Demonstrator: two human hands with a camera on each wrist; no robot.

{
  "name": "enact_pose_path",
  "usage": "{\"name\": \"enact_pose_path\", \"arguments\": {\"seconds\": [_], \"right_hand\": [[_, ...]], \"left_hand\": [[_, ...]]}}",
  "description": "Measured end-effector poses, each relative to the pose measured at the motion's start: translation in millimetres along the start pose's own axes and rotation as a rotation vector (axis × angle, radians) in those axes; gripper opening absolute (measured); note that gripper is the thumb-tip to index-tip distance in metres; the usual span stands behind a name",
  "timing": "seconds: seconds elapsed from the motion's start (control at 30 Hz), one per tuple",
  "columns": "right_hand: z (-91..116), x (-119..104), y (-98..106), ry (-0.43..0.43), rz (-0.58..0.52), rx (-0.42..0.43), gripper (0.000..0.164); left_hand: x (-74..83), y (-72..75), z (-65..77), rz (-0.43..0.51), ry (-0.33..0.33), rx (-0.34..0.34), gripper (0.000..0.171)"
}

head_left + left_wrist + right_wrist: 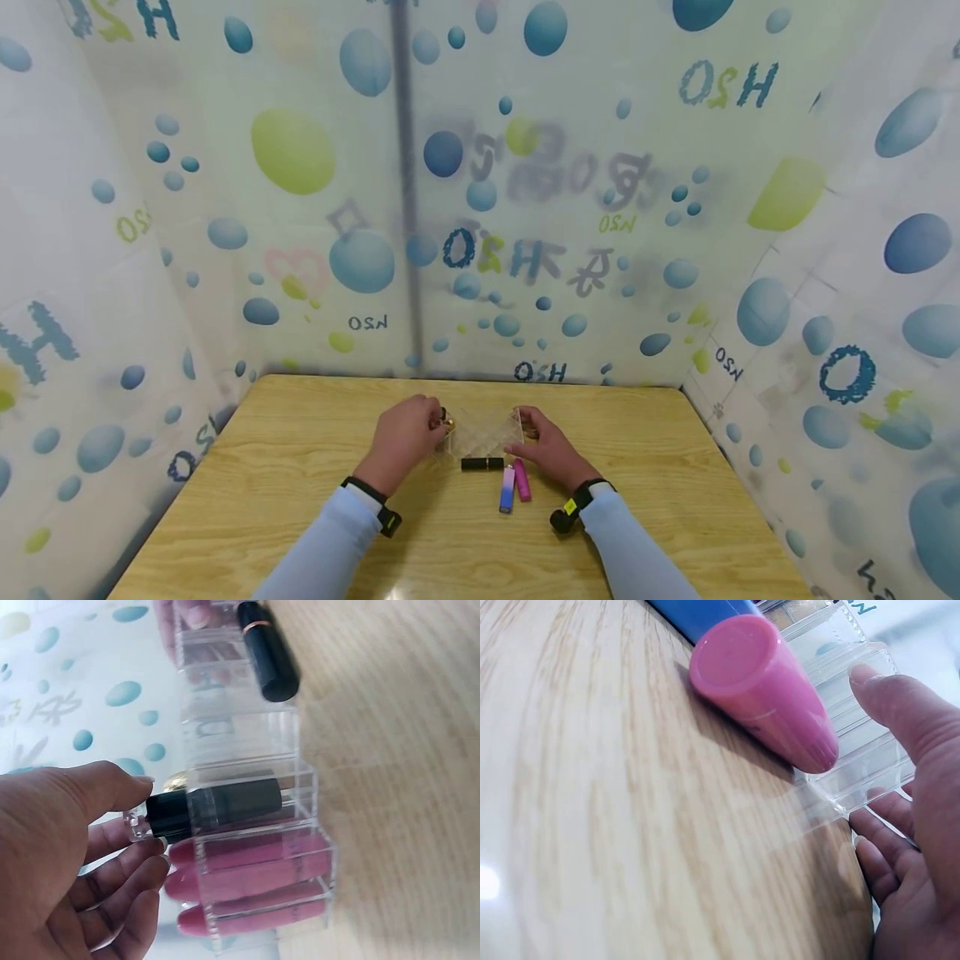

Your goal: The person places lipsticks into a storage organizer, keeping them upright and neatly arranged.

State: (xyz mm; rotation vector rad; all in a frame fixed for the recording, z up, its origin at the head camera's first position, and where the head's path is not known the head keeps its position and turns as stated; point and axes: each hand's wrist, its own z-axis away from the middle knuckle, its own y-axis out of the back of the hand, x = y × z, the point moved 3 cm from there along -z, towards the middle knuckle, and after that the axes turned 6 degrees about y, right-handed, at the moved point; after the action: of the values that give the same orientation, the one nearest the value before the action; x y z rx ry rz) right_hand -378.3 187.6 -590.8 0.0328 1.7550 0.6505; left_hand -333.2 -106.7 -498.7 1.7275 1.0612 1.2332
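A clear acrylic lipstick organizer [483, 433] stands on the wooden table between both hands. My left hand [408, 437] is at its left end, thumb and fingers pinching the clear-tipped top of a black lipstick tube [244, 806], whose lower part sits in a compartment. Pink tubes [255, 877] fill the compartments beside it. My right hand [551, 446] grips the organizer's right end, thumb in front and fingers behind. A black lipstick tube [482, 463] lies in front of the organizer. Close to the right thumb lie a magenta tube [522, 481] and a pink-to-blue tube [507, 489].
The wooden table [300, 500] reaches back to a curtain [480, 208] printed with bubbles and letters, which also hangs at both sides. Something gold [176, 781] shows behind the organizer, partly hidden.
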Motion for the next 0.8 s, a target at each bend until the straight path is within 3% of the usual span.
{"name": "enact_pose_path", "arguments": {"seconds": [0.4, 0.67, 0.8], "right_hand": [[-0.2, -1.0, 0.4, -0.005, 0.001, -0.003, 0.073], [0.4, -1.6, 1.3, -0.004, 0.007, -0.008, 0.074], [-0.6, -2.2, 1.2, 0.008, 0.015, -0.010, 0.073]], "left_hand": [[1.4, -11.0, 2.3, -0.061, -0.083, 0.070, 0.017], [2.4, -7.7, 3.1, -0.055, -0.077, 0.047, 0.020], [6.8, -3.1, 2.9, -0.032, -0.093, 0.067, 0.021]]}}
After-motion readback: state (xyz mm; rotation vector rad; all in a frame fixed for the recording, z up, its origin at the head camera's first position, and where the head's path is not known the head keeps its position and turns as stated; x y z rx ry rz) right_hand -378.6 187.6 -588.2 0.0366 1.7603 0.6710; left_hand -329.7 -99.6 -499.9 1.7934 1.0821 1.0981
